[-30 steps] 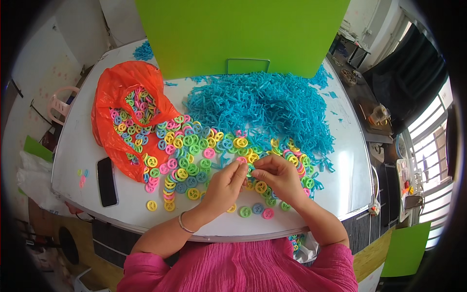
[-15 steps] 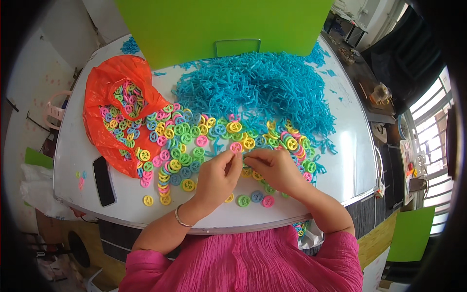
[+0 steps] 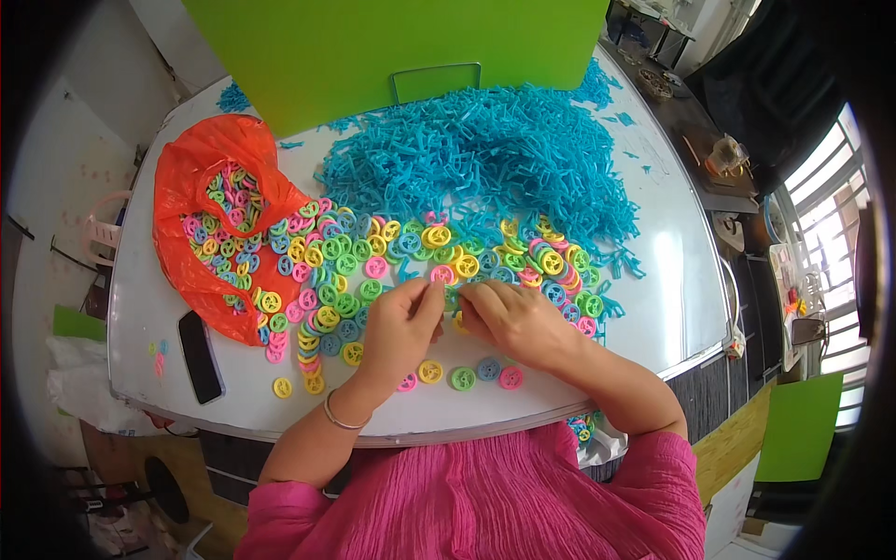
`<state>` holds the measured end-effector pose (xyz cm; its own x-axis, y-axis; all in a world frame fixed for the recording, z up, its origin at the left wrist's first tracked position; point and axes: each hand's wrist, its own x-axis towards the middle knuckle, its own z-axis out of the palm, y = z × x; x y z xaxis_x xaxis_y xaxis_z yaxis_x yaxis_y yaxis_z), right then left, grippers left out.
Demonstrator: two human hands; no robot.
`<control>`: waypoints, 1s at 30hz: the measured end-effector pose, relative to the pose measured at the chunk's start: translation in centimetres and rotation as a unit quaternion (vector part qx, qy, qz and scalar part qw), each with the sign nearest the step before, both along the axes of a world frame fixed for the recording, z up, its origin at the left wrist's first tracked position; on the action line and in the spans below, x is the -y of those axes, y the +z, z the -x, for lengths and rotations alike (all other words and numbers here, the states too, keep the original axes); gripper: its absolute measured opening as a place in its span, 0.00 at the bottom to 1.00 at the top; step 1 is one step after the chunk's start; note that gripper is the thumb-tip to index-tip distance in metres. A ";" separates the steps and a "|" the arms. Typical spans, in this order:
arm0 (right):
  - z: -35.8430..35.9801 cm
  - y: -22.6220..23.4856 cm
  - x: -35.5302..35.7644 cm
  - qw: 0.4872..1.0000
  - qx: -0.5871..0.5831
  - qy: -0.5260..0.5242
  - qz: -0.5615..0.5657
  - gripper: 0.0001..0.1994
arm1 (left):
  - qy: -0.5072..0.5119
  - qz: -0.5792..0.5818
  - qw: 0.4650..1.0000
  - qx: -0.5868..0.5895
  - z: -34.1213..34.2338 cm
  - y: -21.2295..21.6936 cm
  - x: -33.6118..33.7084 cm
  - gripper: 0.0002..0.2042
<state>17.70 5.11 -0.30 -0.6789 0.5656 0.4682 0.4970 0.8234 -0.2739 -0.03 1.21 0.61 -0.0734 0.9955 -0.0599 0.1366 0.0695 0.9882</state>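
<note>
L hand (image 3: 397, 327): thumb & index pinched tog., tips up. R hand (image 3: 518, 322): fingers bent in, tips meeting just beside L's. Can't tell if either grips a pc; whatever's btwn the tips is too small/hidden. Both hands sit over the near side of the wheel pile, w/ a pink wheel (image 3: 441, 274) right by L fingertips & a yellow wheel (image 3: 466, 266) just beyond.

Handling, my guess: wheels look like thin plastic, so v. light, fairly stiff, a bit slick, not very fragile; spokes prob. weakest. Best hold = rim, thumb/index pinch. Overlapping ones may slide or drag neighbours.

Next out: short row nr the front edge incl. green wheel (image 3: 463, 378), blue wheel (image 3: 488, 370) & pink wheel (image 3: 511, 377). Behind the pile, heap of blue strips (image 3: 485, 140), prob. light & bendy, apt to snag; then upright green panel (image 3: 392, 47) blocks the far side. Red bag (image 3: 177, 271), wheels in its mouth, limits the L side; phone (image 3: 201, 359) lies nr the L-front edge.

Room: white table (image 3: 672, 280) has most bare surface on R, plus a narrow strip in front, nr the curved edge; light pcs could roll off there.
</note>
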 end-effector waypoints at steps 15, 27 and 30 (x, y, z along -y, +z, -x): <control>0.1 0.4 -0.4 0.990 -0.025 0.097 0.094 0.15 | -0.093 0.249 0.947 0.180 2.3 -1.2 -0.9 0.13; 0.5 1.6 0.8 0.973 -0.141 0.001 0.185 0.11 | -0.045 0.153 0.975 0.153 0.8 -0.2 0.2 0.12; 0.2 1.4 0.7 0.981 -0.124 0.015 0.151 0.12 | -0.054 0.218 0.956 0.189 1.1 0.0 0.1 0.12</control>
